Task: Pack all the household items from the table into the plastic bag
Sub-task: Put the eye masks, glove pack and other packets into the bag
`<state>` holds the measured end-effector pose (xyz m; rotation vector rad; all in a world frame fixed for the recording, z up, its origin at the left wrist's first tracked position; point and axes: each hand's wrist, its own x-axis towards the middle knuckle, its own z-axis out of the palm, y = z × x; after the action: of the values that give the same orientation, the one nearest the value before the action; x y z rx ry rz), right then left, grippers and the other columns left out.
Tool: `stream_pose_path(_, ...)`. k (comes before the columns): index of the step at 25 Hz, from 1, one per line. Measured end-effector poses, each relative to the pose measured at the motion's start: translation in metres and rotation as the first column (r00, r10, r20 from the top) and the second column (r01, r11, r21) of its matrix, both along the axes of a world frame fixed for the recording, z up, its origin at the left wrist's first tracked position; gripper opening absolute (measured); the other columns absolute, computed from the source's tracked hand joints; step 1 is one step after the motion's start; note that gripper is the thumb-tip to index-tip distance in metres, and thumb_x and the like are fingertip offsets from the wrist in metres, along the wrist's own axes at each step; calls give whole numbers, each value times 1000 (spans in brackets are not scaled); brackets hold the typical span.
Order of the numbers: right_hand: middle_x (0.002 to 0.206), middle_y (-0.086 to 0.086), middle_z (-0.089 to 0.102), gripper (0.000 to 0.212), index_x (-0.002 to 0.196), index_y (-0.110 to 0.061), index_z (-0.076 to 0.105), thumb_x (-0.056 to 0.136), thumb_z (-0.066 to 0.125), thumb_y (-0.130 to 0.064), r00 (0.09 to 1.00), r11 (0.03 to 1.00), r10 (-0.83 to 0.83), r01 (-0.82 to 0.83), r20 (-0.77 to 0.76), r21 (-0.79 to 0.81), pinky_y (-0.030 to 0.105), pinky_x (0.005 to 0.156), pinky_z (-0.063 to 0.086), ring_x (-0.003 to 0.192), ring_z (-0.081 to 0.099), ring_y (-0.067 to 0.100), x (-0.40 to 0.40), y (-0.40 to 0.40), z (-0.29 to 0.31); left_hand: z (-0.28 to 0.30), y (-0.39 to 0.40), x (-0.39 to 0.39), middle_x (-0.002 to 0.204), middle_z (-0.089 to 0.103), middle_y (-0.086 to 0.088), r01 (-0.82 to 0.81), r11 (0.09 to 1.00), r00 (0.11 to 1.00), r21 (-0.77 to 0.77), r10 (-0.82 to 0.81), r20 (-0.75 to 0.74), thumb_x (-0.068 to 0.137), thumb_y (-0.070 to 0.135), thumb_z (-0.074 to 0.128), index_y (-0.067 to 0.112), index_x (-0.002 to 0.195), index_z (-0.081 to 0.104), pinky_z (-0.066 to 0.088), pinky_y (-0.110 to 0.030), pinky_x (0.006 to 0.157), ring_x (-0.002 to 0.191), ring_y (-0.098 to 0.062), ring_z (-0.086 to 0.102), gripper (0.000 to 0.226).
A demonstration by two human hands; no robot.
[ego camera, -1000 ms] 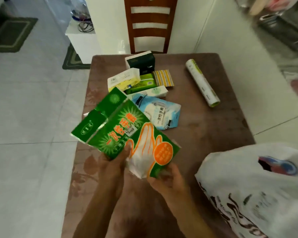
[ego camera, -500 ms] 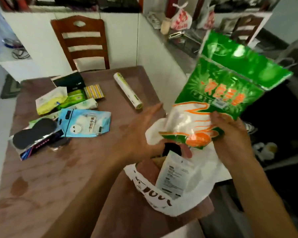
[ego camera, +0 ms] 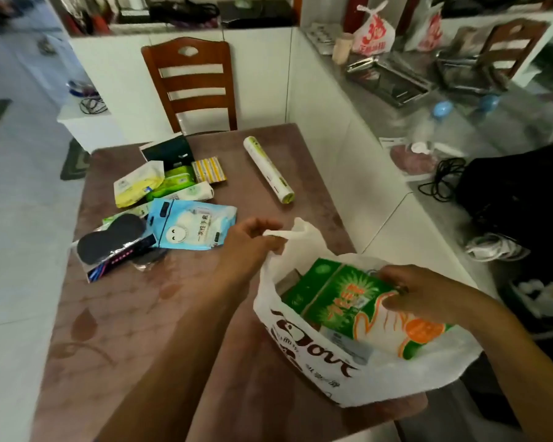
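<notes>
The white plastic bag [ego camera: 358, 362] is held open at the near right corner of the desk [ego camera: 160, 314], one handle pinched up between the curled fingers of the left hand [ego camera: 253, 242]. The green glove packet [ego camera: 348, 301] is being pressed down into the mouth of the bag, gripped along its upper edge by the closed right hand [ego camera: 406, 290]; it is laid slantwise, its long axis running from far left to near right, and is only partly sunk, the orange-printed end poking over the near rim. Plenty is left to be packed: the blue pouch [ego camera: 192, 228] is seen just beside the left hand, to its far left, with the black-and-purple packet [ego camera: 115, 247] further left, the tissue packs [ego camera: 160, 183] piled behind, and the long roll [ego camera: 268, 169] lying well apart, its axis pointing from the far edge towards the bag. The blue pouch is judged the nearest pick, and the left hand the nearer one, though the handle would have to be released first.
</notes>
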<state>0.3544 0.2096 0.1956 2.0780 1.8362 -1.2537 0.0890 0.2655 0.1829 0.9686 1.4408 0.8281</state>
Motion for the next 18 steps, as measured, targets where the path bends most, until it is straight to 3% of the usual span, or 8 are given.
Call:
stream_pose_path(1,113,-3,68,28,111,-33,59,85,63,-22,996,997,50,-55,79,62,36,82,54,95,65,17,-14,2,5,-1,-1,-12,107,70,0,95,995,995,-34,-94,43,75,4,73,24,105,68,55,-29,73,97,-17,65,36)
stream_pose_path(3,110,-12,66,26,112,-39,58,87,62,-31,994,923,-109,95,15,373,33,77,53,93,62,9,-47,-1,32,-8,-2,-37,118,67,5,179,981,972,-73,-165,168,76,8,76,29,116,64,52,-36,88,108,-15,62,47)
stream_pose_path(5,99,-14,64,19,107,-36,61,89,61,-31,963,753,-189,267,-191,602,20,67,46,83,59,2,-107,-6,55,-24,0,-79,121,66,5,35,992,968,-123,-2,253,81,14,73,30,118,65,49,-38,92,111,-15,61,41)
stream_pose_path(7,102,-15,61,22,111,-31,61,90,60,-30,937,712,-87,296,-338,637,12,71,41,91,56,2,-183,-4,52,-54,8,-128,117,67,2,-200,956,947,-215,245,209,86,20,68,28,114,67,51,-38,89,109,-18,61,29)
stream_pose_path(9,117,-14,61,30,120,-30,58,90,59,-34,918,788,37,217,-396,577,12,84,40,108,53,1,-262,8,16,-94,14,-179,113,69,-1,-362,905,925,-223,378,32,88,23,64,26,112,67,53,-37,85,104,-18,63,24)
stream_pose_path(13,144,-4,47,49,138,-27,41,93,55,-37,975,897,84,17,-207,443,23,98,36,128,43,12,-370,74,-104,-170,33,-255,108,69,1,-325,943,890,-66,281,-359,85,24,67,18,107,66,49,-26,75,95,-13,64,23)
stream_pose_path(15,152,2,37,61,145,-24,32,90,58,-33,990,890,97,-42,-98,453,34,108,33,137,36,21,-395,114,-166,-201,59,-288,111,67,-5,-240,968,768,67,232,-597,83,14,65,15,110,65,46,-28,80,101,-21,62,28)
stream_pose_path(18,163,8,7,82,152,-25,9,88,60,-30,971,873,118,-200,207,445,51,118,16,148,9,32,-405,167,-239,-240,107,-339,140,49,-15,17,989,496,145,117,-860,74,13,66,13,132,50,38,-50,106,128,-35,44,60)
